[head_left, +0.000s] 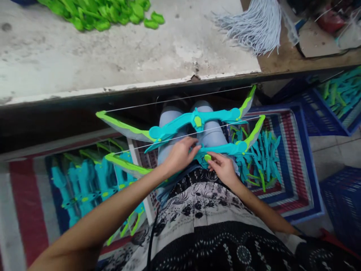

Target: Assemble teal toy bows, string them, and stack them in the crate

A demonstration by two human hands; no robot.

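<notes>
Two turquoise and lime-green toy bows lie across my lap, each with a white string between its tips. The nearer toy bow [237,148] is at my waist, and my left hand [182,155] is closed on its middle part. My right hand [222,167] pinches a small lime-green plastic piece [208,157] against the centre of this bow; whether the piece is seated there I cannot tell. Farther out, the other toy bow [180,123] rests over my knees, with a green piece in its centre. My left fingertips are partly hidden.
Ahead is a worn worktable [118,60] bearing a heap of green pieces [109,15] and a bundle of pale strings [259,28]. Bow parts fill a lined blue crate [307,165] at right. More bows [87,180] lie at left. Other blue crates [342,203] stand farther right.
</notes>
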